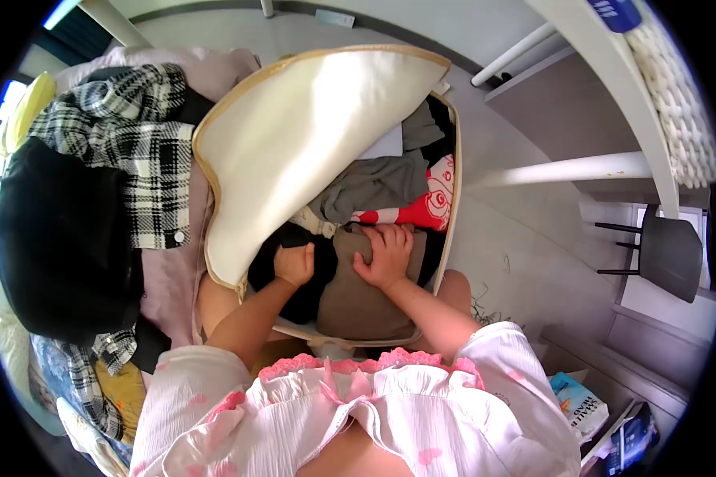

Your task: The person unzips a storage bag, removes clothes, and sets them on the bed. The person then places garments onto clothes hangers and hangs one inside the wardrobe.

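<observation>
A cream storage bag (310, 119) with a tan edge lies open, its lid folded back over the left part. Inside, my right hand (388, 256) rests spread on a folded brown-grey garment (362, 298). My left hand (295, 264) is closed on black cloth (294, 237) beside it; its fingertips are partly hidden. Farther back in the bag are a dark grey garment (374, 184) and a red and white printed cloth (437, 199).
At the left, a black garment (60, 238) and a black and white plaid shirt (155, 163) lie piled on a bed. White table legs (573, 169) and a grey chair (668, 254) stand at the right. A blue and white packet (578, 404) is at lower right.
</observation>
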`<state>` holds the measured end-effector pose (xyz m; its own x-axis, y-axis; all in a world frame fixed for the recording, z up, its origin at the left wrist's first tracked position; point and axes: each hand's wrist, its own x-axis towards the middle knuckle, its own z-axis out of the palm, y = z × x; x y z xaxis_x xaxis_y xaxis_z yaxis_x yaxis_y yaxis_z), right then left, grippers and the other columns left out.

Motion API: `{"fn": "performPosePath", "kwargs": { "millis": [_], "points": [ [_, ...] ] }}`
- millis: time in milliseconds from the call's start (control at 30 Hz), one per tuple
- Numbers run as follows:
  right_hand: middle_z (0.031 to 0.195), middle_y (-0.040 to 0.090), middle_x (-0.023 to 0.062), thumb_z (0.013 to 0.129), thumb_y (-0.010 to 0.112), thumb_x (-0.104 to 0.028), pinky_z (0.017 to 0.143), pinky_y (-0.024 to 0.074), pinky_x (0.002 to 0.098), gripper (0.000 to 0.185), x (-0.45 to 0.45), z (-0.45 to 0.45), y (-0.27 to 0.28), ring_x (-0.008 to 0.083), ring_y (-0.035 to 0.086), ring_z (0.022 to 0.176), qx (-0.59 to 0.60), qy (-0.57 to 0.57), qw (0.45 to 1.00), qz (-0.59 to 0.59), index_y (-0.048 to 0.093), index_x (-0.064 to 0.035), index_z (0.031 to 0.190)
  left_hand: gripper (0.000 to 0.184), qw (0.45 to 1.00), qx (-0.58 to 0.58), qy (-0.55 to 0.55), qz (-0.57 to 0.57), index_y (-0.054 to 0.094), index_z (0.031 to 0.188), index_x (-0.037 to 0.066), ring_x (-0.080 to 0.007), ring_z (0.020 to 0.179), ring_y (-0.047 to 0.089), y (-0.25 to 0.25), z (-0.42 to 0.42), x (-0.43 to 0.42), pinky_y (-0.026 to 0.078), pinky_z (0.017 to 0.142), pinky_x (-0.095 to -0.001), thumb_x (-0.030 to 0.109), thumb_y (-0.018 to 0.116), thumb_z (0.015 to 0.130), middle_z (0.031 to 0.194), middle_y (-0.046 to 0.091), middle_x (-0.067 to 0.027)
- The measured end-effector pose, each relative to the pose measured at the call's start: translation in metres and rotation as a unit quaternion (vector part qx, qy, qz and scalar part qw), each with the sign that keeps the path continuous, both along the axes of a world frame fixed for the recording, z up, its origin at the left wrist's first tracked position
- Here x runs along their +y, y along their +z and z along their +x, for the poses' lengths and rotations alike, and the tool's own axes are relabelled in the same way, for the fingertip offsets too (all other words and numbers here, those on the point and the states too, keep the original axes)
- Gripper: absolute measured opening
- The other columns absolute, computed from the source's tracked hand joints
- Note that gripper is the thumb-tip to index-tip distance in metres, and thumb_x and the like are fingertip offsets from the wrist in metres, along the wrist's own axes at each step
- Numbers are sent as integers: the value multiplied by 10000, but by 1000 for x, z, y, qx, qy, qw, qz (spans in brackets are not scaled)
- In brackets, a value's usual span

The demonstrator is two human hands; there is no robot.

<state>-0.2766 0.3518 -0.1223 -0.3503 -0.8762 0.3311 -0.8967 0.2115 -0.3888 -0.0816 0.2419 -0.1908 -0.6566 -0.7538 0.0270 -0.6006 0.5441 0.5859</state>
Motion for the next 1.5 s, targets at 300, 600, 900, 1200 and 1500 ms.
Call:
{"fn": "performPosePath", "kwargs": {
  "millis": [300, 600, 900, 1200, 1500],
  "points": [
    [1065, 556, 108, 703, 634, -357, 995, 310, 502, 482, 6, 3, 14, 316, 485, 1051, 21, -7, 999, -41, 602, -100, 1111, 346, 988, -12, 17, -150, 638, 650, 40, -348, 822, 577, 38, -6, -3, 426, 795, -472, 252, 503, 889, 747, 625, -159],
    [1325, 487, 171, 782, 627, -490, 1045, 261, 562, 649, 1, 22, 62, 385, 414, 1226, 112, -16, 993, 24, 522, -122, 1306, 314, 991, 126, -19, -42, 588, 1078, -34, -381, 1091, 538, 120, 58, 36, 441, 955, -418, 203, 590, 872, 1174, 550, -225],
    [1342, 493, 96, 837, 583, -442, 1093, 186, 560, 566, -3, 28, 33, 309, 394, 1274, 80, -3, 996, 26, 509, -162, 1323, 570, 779, 62, 344, -520, 547, 1124, 3, -408, 1193, 443, 325, 212, -68, 313, 1026, -517, 319, 766, 703, 1280, 460, -235],
    [1249, 545, 127, 816, 658, -366, 1063, 281, 482, 536, -6, 29, 41, 300, 466, 1199, -47, 6, 995, -87, 537, -89, 1259, 427, 808, 452, 374, -50, 588, 1074, -63, -201, 839, 658, 349, 242, -111, 532, 759, -318, 111, 775, 732, 973, 669, -130],
    [1246, 563, 107, 955, 492, -463, 998, 410, 348, 557, -53, 103, 180, 224, 536, 1146, -886, 182, 418, 91, 507, -18, 1289, 575, 950, -34, -142, 278, 656, 1067, -10, -186, 980, 608, 355, 99, 111, 473, 871, -311, 503, 691, 809, 1083, 662, -138]
  ]
}}
